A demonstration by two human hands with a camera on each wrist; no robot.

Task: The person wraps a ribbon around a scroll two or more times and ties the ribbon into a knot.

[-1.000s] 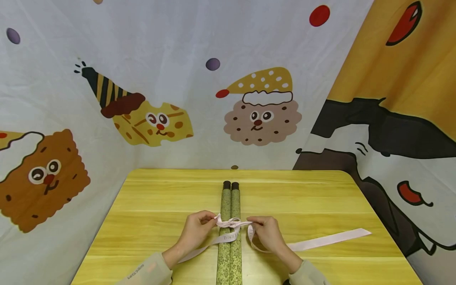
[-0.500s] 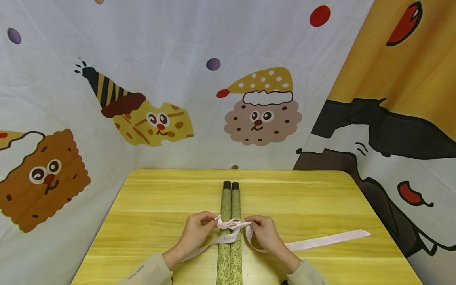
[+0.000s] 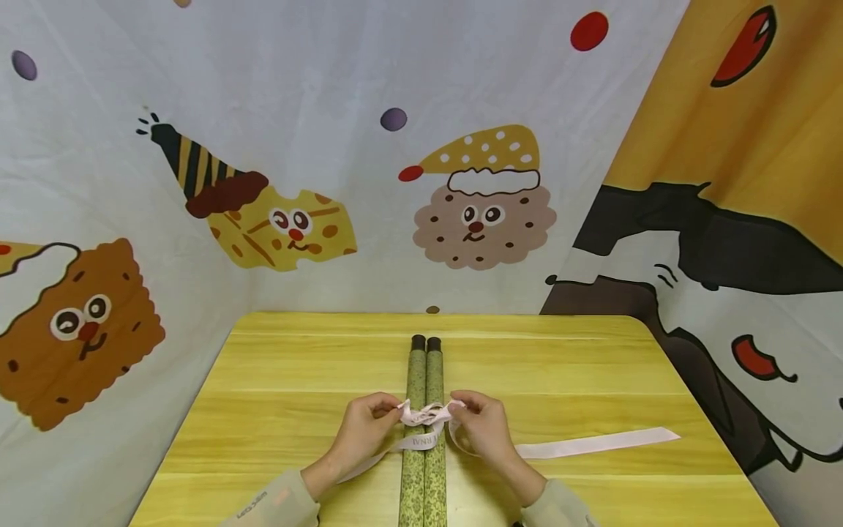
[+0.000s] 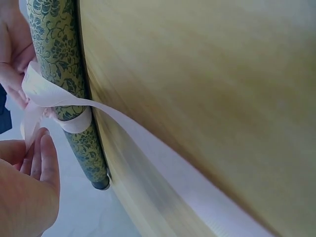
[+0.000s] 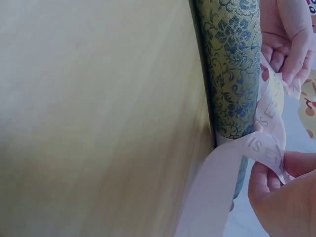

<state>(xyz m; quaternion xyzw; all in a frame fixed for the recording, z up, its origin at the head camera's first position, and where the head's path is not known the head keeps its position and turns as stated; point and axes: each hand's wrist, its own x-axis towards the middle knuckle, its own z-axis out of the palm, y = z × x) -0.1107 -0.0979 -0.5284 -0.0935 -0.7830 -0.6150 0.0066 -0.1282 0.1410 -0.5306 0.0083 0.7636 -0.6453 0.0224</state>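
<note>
Two rolled scrolls (image 3: 416, 380) in green and gold floral fabric, with dark end caps, lie side by side on the table. A pale pink ribbon (image 3: 426, 441) with printed letters goes around them, gathered on top in a loose knot with loops. My left hand (image 3: 364, 428) pinches a ribbon loop left of the knot between thumb and fingers. On the other side, my right hand (image 3: 484, 428) pinches a second loop close to the scrolls. In the right wrist view the ribbon (image 5: 264, 150) folds into the right fingers; the left wrist view shows the ribbon (image 4: 47, 91) looped over a scroll.
The wooden table (image 3: 296, 359) has a light yellow grain. One ribbon tail (image 3: 599, 443) stretches across it to the right; another hangs toward the left forearm. Behind stands a white cloth backdrop (image 3: 369, 285) printed with cartoon biscuits and cheese.
My right hand has shifted left toward the knot, and its ribbon loop has bunched nearer the scrolls. The right tail has slid slightly left. My left hand has hardly moved.
</note>
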